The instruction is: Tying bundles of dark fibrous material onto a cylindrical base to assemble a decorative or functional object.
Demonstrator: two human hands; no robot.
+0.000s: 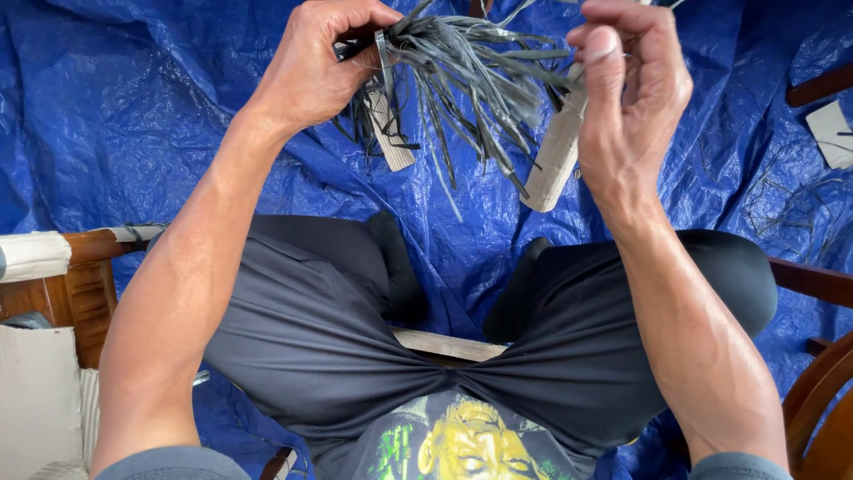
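The left hand [320, 67] grips a bundle of grey strips [462, 76] at its bound end — fingers curled tight around it — held up over the blue tarp [107, 116]. The right hand [626, 89] pinches a few strips between thumb and fingertips, just beside the bundle — above the person's knees.

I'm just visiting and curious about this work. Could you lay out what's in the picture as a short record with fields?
Setting: a seated person over a blue tarp spread on the ground
Left hand: raised, fingers closed on the top of a bundle of dark grey strips
Right hand: raised beside the bundle, fingertips pinched on some strips
Bundle: strips fan out and hang loose
Below the hands: two pale flat sticks, partly hidden by the strips
Surroundings: wooden furniture parts at both edges
Clothing: dark trousers
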